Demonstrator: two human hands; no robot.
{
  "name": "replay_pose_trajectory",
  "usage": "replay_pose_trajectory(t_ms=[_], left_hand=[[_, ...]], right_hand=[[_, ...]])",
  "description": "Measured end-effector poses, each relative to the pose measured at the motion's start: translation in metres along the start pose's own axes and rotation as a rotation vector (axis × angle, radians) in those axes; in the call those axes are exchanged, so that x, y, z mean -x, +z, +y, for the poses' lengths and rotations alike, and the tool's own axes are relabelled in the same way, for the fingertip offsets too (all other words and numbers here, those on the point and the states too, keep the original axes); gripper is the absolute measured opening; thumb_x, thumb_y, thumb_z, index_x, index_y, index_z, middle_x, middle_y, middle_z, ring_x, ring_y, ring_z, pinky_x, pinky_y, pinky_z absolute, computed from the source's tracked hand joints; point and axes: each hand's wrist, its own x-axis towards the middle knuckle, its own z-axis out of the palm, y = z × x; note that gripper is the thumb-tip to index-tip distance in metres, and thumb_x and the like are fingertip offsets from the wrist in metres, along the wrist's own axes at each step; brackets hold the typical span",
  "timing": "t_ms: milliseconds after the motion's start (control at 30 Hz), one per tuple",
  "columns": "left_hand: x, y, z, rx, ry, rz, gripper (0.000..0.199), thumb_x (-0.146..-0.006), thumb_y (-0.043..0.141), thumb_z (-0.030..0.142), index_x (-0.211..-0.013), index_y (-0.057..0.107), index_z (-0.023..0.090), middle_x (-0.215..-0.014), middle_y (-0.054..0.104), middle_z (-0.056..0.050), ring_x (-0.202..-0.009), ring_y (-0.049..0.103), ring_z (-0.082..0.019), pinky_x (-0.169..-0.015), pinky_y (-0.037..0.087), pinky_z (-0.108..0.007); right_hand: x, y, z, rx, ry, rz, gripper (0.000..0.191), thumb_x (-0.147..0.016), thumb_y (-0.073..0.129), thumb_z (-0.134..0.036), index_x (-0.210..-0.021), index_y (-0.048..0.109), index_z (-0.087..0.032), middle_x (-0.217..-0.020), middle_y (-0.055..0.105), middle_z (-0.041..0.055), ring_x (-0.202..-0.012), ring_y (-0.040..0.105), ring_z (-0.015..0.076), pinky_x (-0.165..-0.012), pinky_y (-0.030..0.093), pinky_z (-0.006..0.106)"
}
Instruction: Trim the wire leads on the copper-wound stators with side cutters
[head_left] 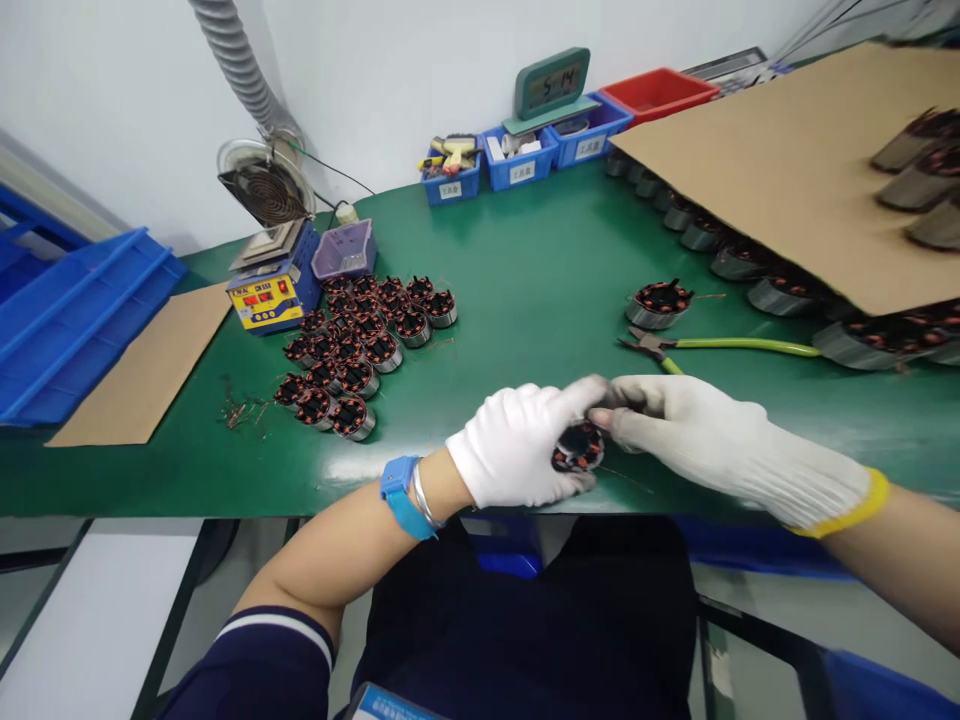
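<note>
My left hand (525, 445), in a white glove, is wrapped round a motor stator (577, 447) with copper windings, near the table's front edge. A thin wire sticks out from that stator to the right. At the stator's upper edge, my gloved right hand (690, 435) has its thumb and fingers pinched together; what lies between them is hidden. Just beyond the right hand lie cutting pliers (652, 345) with yellow-green handles, their jaws apart. A single stator (658, 304) sits behind the pliers.
Several stators (352, 377) stand grouped at left, beside wire scraps (244, 412). Behind them are a blue-and-yellow solder pot (274, 290) and a purple bin (346, 250). Cardboard (795, 160) covers more stators at right. Blue bins (521, 168) and a clock (553, 85) line the wall.
</note>
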Motion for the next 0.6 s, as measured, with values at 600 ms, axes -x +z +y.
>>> replay_pose_trajectory(t_ms=[600], left_hand=[[0.002,-0.012,-0.009,0.141,-0.126,-0.117,0.096,-0.074,0.070,0.031,-0.160,0.029,0.021,-0.128,0.067,-0.011,-0.114,0.066,-0.033,-0.097,0.056,-0.045]], right_hand=[[-0.003,-0.008,-0.009,0.602,0.161,-0.068,0.033,-0.089,0.039,-0.049,-0.075,0.057,-0.025,-0.078,0.069,0.0055,-0.072,0.061,0.0252,-0.058,0.034,0.035]])
